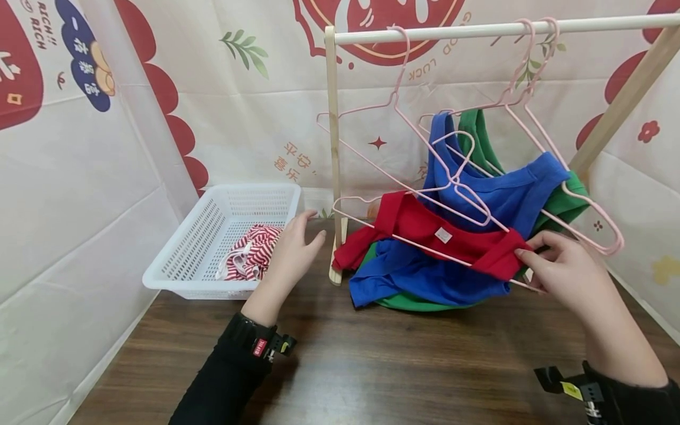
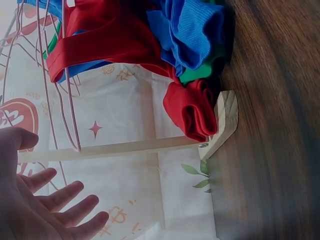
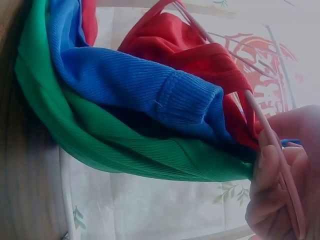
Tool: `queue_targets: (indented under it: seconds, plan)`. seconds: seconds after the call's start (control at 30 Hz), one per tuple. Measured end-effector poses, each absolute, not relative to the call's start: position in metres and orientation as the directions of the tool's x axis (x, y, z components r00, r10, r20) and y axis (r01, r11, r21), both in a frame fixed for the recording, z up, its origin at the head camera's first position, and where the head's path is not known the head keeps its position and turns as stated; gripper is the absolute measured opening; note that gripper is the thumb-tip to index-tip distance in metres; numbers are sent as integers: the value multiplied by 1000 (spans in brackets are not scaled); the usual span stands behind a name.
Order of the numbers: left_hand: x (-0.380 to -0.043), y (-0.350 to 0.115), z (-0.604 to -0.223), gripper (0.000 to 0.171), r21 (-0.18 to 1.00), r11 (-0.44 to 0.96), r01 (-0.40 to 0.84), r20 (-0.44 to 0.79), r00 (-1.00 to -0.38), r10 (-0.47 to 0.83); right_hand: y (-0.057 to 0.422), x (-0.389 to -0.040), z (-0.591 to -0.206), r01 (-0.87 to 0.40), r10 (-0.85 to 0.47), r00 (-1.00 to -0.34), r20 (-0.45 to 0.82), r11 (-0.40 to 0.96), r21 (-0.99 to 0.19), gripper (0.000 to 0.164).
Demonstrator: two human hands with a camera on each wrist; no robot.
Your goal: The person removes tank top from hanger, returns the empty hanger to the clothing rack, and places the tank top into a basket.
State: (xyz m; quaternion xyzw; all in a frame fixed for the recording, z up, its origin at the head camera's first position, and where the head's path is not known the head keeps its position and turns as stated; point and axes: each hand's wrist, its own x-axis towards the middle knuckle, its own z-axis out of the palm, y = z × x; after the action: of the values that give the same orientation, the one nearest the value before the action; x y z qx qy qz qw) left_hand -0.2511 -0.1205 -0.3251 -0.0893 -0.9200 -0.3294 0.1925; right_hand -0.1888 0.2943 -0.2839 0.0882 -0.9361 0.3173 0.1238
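A red shirt (image 1: 409, 218) with a white label is on a pink hanger (image 1: 461, 177), whose hook stands below the rail. My right hand (image 1: 568, 271) pinches the shirt's right shoulder by the hanger's end; in the right wrist view the pink wire crosses in front of the fingers (image 3: 267, 175). My left hand (image 1: 294, 245) holds nothing, its fingers spread between the basket and the rack post, as the left wrist view also shows. Behind the red shirt, a blue shirt (image 1: 478, 183) and a green shirt (image 1: 571, 200) hang on pink hangers, their lower parts bunched on the table.
A white basket (image 1: 180, 248) on the left holds a red-and-white striped garment (image 1: 252, 251). The wooden rack has a white rail (image 1: 478, 30) and a left post (image 1: 334, 147). A bare pink hanger (image 1: 366, 109) hangs near that post. Printed cloth surrounds the brown table (image 1: 372, 366).
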Motion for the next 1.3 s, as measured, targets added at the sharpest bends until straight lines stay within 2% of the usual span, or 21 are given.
queue_targets:
  seconds: [0.37,0.7,1.03,1.3]
  plan:
    - [-252,-112,-326,46,528,770,358,440,-891,112,289,-188,-287,-259,-130,-959,251,762,-594,24]
    - [-254,-101,-327,49,515,757,403,424,-887,184,282,-187,-290,-279,-178,-959,221,734,-619,21]
    - [-252,-92,-329,48,454,806,381,404,-894,195,276,-187,-293,-292,-204,-956,210,718,-631,19]
    - [-249,-88,-331,49,419,863,281,343,-929,137,273,-186,-294,-295,-224,-956,192,720,-628,18]
